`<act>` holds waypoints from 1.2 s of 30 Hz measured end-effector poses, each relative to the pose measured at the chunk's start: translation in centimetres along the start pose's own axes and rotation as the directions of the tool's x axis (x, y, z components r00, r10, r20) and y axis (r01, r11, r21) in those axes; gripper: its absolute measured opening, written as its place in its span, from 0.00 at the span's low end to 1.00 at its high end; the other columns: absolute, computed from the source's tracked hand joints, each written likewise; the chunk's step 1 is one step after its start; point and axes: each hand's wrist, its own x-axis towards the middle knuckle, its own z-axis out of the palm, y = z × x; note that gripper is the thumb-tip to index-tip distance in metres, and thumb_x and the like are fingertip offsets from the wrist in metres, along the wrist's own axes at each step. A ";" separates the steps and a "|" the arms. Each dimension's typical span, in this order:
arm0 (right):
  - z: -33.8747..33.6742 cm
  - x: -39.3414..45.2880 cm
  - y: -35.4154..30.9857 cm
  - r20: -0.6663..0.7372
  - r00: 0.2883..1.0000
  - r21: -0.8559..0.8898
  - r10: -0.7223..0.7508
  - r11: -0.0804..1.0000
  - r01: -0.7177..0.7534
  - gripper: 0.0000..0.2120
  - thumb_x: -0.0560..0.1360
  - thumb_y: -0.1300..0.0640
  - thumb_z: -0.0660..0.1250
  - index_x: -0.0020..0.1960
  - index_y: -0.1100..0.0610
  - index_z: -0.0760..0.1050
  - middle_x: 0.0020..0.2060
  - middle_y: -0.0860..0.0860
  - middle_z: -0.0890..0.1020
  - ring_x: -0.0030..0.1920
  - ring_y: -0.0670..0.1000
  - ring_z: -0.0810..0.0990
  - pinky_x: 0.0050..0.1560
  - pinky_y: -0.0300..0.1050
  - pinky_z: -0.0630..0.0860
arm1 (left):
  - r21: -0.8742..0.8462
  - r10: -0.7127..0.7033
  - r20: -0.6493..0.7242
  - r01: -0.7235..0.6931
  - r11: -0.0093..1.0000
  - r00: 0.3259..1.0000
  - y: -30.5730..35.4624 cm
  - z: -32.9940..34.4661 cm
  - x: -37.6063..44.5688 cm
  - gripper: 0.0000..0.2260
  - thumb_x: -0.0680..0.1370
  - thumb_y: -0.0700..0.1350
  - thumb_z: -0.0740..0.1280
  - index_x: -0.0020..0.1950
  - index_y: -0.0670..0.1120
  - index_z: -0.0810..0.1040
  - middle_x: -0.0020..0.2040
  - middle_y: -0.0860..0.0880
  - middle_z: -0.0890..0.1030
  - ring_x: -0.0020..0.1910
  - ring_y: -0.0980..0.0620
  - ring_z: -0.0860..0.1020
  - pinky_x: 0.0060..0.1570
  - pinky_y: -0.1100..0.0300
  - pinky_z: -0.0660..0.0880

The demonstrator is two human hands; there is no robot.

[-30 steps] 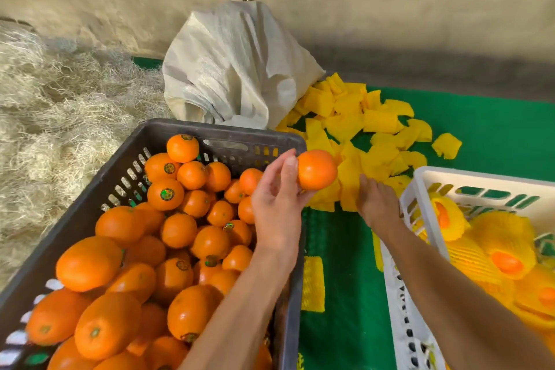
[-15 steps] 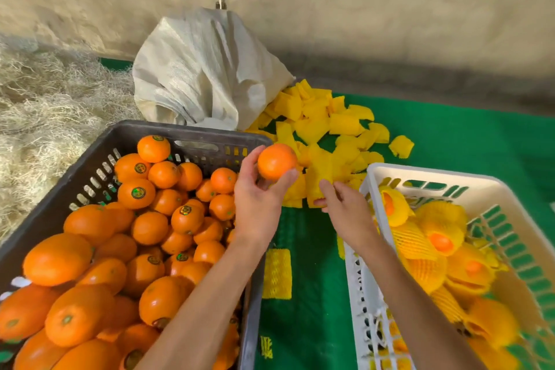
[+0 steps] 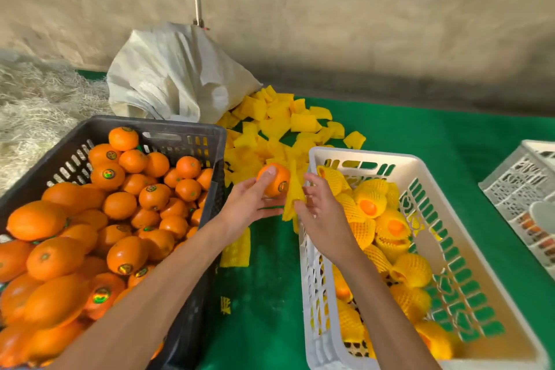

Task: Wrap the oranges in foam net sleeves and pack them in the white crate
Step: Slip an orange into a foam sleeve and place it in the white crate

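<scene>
My left hand (image 3: 249,204) holds a bare orange (image 3: 277,180) over the green gap between the two crates. Right beside it, my right hand (image 3: 318,213) grips a yellow foam net sleeve (image 3: 292,198), and the sleeve touches the orange's right side. The white crate (image 3: 426,165) stands on the right and holds several oranges wrapped in yellow sleeves (image 3: 368,207). A dark crate (image 3: 180,129) on the left is full of bare oranges (image 3: 120,204). A heap of loose yellow sleeves (image 3: 279,123) lies behind my hands.
A white woven sack (image 3: 177,75) slumps behind the dark crate, and straw (image 3: 36,111) lies at far left. One flat sleeve (image 3: 237,246) rests on the green mat (image 3: 435,129). Another white crate (image 3: 522,183) sits at the right edge. A wall closes the back.
My right hand has picked a yellow sleeve off the heap and brought it to the orange. My left hand has carried the orange lower and rightward, toward the white crate.
</scene>
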 end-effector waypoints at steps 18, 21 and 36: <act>2.8 2.0 -5.2 -0.401 0.908 -0.373 0.122 0.884 -0.283 0.14 0.75 0.57 0.72 0.59 0.55 0.74 0.48 0.56 0.84 0.47 0.58 0.82 0.37 0.45 0.69 | -0.255 -0.154 0.416 0.277 0.926 0.896 1.0 -1.8 -1.2 0.35 0.71 0.63 0.73 0.68 0.40 0.75 0.63 0.38 0.81 0.66 0.35 0.78 0.72 0.40 0.71; 3.2 2.6 -5.6 -0.362 0.915 -0.481 0.179 0.805 -0.347 0.13 0.75 0.53 0.72 0.57 0.56 0.76 0.52 0.57 0.84 0.55 0.62 0.81 0.46 0.49 0.74 | -0.233 -0.152 0.431 0.272 0.934 0.889 0.8 -1.9 -1.0 0.36 0.71 0.62 0.73 0.71 0.41 0.74 0.63 0.38 0.81 0.63 0.37 0.80 0.69 0.43 0.74; 2.4 3.3 -3.3 -0.186 0.873 0.106 0.451 0.892 -0.438 0.13 0.82 0.55 0.66 0.47 0.63 0.81 0.28 0.54 0.80 0.26 0.48 0.81 0.37 0.53 0.85 | 0.300 0.192 0.016 -0.188 0.935 0.981 -0.5 -2.1 0.2 0.13 0.77 0.54 0.75 0.49 0.44 0.87 0.45 0.50 0.85 0.43 0.54 0.82 0.58 0.45 0.79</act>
